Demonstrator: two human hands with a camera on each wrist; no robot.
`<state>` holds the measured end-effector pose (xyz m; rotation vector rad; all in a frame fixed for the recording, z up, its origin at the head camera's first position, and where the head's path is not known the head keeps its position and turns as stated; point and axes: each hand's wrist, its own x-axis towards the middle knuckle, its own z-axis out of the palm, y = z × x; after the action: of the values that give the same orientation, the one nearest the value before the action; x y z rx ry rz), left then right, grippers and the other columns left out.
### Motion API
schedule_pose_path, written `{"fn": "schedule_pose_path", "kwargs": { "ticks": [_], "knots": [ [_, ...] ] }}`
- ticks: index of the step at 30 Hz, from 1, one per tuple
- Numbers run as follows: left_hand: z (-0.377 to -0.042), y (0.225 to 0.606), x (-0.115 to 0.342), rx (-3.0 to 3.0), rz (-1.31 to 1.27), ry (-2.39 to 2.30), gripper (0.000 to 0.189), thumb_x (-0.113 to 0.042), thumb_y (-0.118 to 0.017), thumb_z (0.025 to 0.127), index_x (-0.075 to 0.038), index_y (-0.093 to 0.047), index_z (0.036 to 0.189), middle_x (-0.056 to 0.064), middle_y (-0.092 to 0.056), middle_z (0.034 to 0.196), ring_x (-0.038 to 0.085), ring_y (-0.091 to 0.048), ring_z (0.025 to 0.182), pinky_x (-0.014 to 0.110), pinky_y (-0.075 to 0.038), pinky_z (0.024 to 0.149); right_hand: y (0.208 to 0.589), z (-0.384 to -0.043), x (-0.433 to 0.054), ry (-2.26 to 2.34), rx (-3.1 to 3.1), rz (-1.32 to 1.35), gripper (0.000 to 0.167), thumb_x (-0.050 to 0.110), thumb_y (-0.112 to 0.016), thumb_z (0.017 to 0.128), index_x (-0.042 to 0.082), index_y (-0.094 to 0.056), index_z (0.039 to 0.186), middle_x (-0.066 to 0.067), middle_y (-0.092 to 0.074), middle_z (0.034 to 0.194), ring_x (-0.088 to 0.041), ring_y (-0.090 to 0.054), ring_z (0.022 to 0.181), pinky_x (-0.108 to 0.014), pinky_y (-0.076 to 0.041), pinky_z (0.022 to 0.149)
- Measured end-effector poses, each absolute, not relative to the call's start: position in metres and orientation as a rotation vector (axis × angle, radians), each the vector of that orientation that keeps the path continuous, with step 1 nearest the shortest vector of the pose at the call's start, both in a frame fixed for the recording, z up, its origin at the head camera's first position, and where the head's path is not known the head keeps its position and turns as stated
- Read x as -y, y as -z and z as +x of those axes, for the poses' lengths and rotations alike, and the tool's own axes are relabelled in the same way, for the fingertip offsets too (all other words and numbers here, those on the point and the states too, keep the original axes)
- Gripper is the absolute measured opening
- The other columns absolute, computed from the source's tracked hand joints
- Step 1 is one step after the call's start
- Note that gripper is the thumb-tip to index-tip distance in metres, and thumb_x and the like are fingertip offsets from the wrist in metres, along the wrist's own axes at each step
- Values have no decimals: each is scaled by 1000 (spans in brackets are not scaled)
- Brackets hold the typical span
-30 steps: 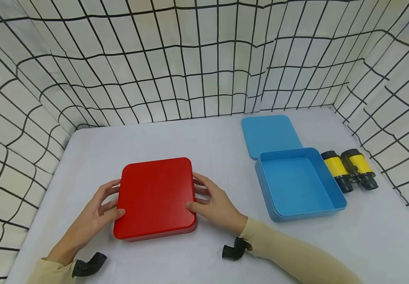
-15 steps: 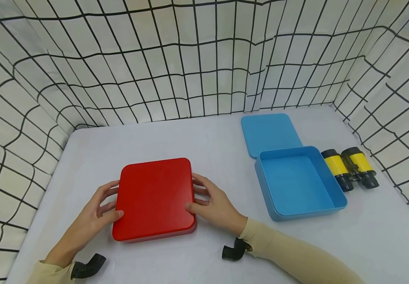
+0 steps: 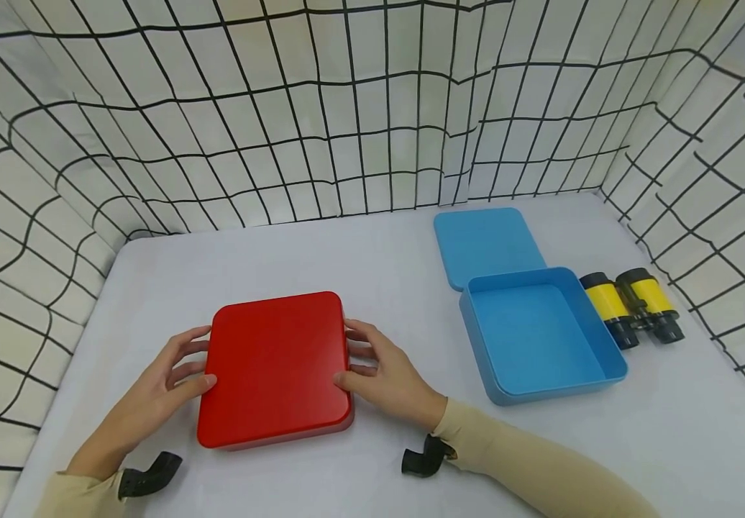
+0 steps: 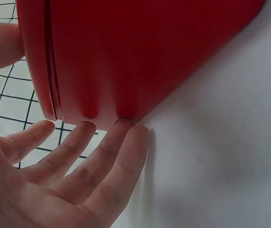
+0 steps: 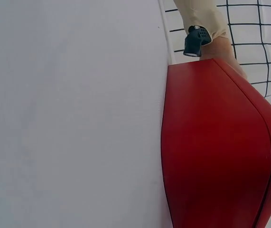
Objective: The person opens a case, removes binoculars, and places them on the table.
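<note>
A red box [image 3: 275, 367] with rounded corners lies flat on the white table, its lid on; a thin seam between lid and base shows in both wrist views. My left hand [image 3: 159, 388] holds its left side, the thumb on the lid's edge. In the left wrist view the left hand's fingertips [image 4: 88, 126] touch the box's side wall. On the opposite side my right hand [image 3: 388, 374] holds the box, thumb over the lid's edge and fingers along the wall. Most of the right hand is outside the right wrist view. Whatever the red box contains is hidden.
To the right stands an open blue box [image 3: 544, 334] with nothing visible inside. Its blue lid [image 3: 489, 241] lies flat behind it, and yellow-and-black binoculars [image 3: 631, 308] lie against its right side. A white wall with black grid lines [image 3: 346, 158] encloses the table's back and sides.
The red box has shifted slightly left and toward me, both hands moving along with it. The whole head view has also drifted a little. The blue box, lid and binoculars stay put.
</note>
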<state>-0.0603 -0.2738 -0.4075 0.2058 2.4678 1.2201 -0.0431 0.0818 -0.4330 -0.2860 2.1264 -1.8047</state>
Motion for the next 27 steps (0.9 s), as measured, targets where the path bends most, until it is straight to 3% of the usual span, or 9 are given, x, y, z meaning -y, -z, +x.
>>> {"fn": "schedule_pose_path", "kwargs": {
  "ticks": [4, 7, 10, 14, 24, 27],
  "knots": [
    [-70, 408, 272, -2488, 182, -1209, 78, -32, -58, 105, -14, -11, 165, 28, -31, 160, 50, -46, 136, 65, -55, 97, 432, -46, -83, 1775, -2163, -266, 76, 25, -74, 93, 26, -34, 158, -4, -52, 153, -28, -61, 133, -41, -56, 106],
    [-78, 408, 270, -2516, 156, -1196, 75, -37, -55, 106, -14, -14, 165, 26, -34, 160, 45, -49, 136, 64, -54, 100, 432, -48, -84, 1771, -2178, -247, 76, 26, -73, 94, 22, -34, 159, -4, -54, 150, -26, -62, 131, -42, -56, 107],
    [-84, 407, 270, -2546, 119, -1192, 70, -42, -51, 107, -14, -19, 163, 23, -40, 156, 19, -62, 124, 42, -60, 97, 433, -50, -85, 1781, -2169, -223, 75, 27, -72, 95, 19, -34, 158, -4, -55, 148, -25, -62, 130, -42, -55, 108],
    [-91, 407, 272, -2553, 75, -1239, 66, -43, -49, 108, -13, -24, 161, 17, -46, 148, -13, -59, 102, 14, -54, 84, 434, -52, -84, 1777, -2164, -181, 71, 29, -72, 95, 19, -37, 156, -3, -56, 146, -23, -63, 128, -42, -56, 106],
    [-95, 415, 268, -2451, -19, -1258, 64, -46, -48, 108, -10, -28, 157, 17, -49, 142, -4, -60, 99, 18, -57, 81, 434, -52, -84, 1746, -2178, -130, 57, 29, -73, 94, 17, -47, 143, -3, -59, 134, -18, -65, 113, -36, -61, 93],
    [-93, 414, 271, -2401, -41, -1313, 56, -43, -50, 108, -11, -33, 149, 2, -59, 129, -4, -60, 99, 21, -59, 82, 431, -51, -84, 1747, -2170, -156, 52, 27, -72, 95, 16, -49, 140, -5, -60, 131, -16, -65, 109, -32, -61, 89]
  ]
}}
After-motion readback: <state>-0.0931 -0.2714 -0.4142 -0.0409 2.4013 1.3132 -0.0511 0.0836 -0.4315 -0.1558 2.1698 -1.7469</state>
